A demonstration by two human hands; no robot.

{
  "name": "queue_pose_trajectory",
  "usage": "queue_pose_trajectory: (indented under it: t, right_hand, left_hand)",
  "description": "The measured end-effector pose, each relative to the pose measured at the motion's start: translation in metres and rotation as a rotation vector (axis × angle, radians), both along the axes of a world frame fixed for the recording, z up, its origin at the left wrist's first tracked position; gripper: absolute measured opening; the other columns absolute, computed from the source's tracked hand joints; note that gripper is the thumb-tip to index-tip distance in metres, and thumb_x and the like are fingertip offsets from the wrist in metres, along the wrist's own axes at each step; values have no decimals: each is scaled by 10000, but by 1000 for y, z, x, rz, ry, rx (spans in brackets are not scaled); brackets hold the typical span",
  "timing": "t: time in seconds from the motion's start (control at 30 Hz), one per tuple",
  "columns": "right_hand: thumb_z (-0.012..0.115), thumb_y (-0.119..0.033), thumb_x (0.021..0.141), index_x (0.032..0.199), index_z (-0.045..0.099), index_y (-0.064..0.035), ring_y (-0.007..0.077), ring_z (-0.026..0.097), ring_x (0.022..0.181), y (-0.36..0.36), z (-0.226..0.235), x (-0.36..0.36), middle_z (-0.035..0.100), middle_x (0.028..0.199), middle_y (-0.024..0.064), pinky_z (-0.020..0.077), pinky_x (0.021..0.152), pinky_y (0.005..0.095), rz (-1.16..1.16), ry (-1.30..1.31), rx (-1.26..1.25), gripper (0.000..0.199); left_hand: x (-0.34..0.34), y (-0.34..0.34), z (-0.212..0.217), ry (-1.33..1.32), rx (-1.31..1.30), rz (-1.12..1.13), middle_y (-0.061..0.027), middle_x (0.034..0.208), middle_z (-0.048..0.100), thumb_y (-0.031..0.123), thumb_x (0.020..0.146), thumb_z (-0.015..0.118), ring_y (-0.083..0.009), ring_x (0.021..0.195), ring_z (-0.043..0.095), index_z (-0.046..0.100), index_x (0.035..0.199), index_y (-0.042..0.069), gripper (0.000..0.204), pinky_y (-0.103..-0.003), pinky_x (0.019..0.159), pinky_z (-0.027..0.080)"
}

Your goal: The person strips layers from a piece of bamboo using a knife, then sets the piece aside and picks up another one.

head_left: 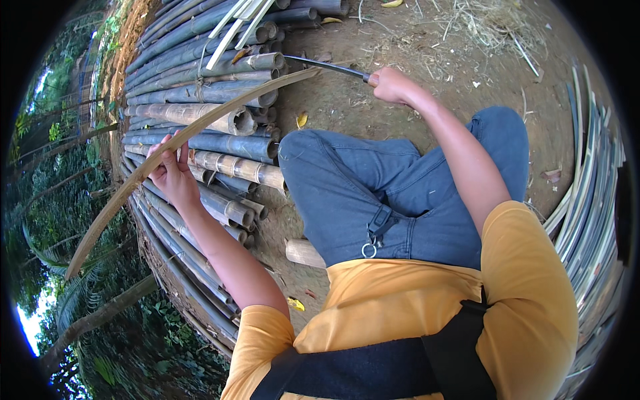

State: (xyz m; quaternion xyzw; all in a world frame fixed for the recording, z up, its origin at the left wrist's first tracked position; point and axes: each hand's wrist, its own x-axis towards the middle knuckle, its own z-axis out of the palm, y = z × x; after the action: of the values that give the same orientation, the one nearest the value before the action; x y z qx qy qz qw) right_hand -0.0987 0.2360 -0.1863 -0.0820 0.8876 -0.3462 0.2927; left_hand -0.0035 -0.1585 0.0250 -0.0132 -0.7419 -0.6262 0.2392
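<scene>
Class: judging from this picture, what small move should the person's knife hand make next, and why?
Probably draw the knife further along the bamboo strip: the blade meets the strip's far end, the right hand grips the handle, and the left hand steadies the strip's middle.

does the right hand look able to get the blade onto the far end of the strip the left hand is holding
Probably yes: the right hand holds the knife, whose blade already meets the bamboo strip's end; nothing lies between.

Looks like an outdoor bamboo-working spot out in the countryside, not any kind of indoor shop. There's a big stack of cut bamboo poles (200, 113) lying on bare dirt ground (427, 53), split bamboo strips (587, 200) piled right of it, and trees (73, 220) to its left.
</scene>
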Motion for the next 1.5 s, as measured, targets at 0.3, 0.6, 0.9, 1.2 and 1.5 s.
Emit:
queue_pose_trajectory:
  t: [0.3,0.6,0.9,1.2,1.5]
  right_hand:
    - [480,-231,1011,1260,650,-161,274,697,980,-13,-18,11,703,1080,129,543,834,450,-98,-68,-22,310]
    - [492,-263,1023,1209,652,-139,285,691,976,-14,-22,20,701,1088,122,543,819,434,-256,-130,11,275]
    - [523,-238,984,1197,650,-90,340,677,1037,-22,-26,28,693,1110,183,520,878,459,-328,-132,-118,289]
    - [533,-238,973,1160,651,-57,387,659,1050,-18,-62,26,682,1102,225,520,874,461,-359,-92,-112,287]
    - [550,-161,901,1011,636,-31,387,663,867,-32,-42,33,670,901,229,491,755,475,-380,-41,-272,191]
  left_hand:
    - [-2,1,-1,19,22,-24,-184,1230,616,121,1007,565,-355,1162,623,514,1196,23,219,-464,961,584]
    - [-10,17,8,42,-7,-26,-164,1213,624,126,1003,579,-325,1166,626,523,1198,25,227,-437,931,601]
    - [-19,24,12,28,-56,9,-181,1241,619,155,993,599,-325,1164,626,517,1214,20,272,-461,934,598]
    - [-23,35,14,41,-45,59,-183,1247,618,148,976,634,-266,1125,643,529,1209,18,287,-431,897,617]
    - [-24,38,12,58,-48,43,-166,1227,632,134,975,629,-256,1140,635,550,1194,12,264,-434,894,625]
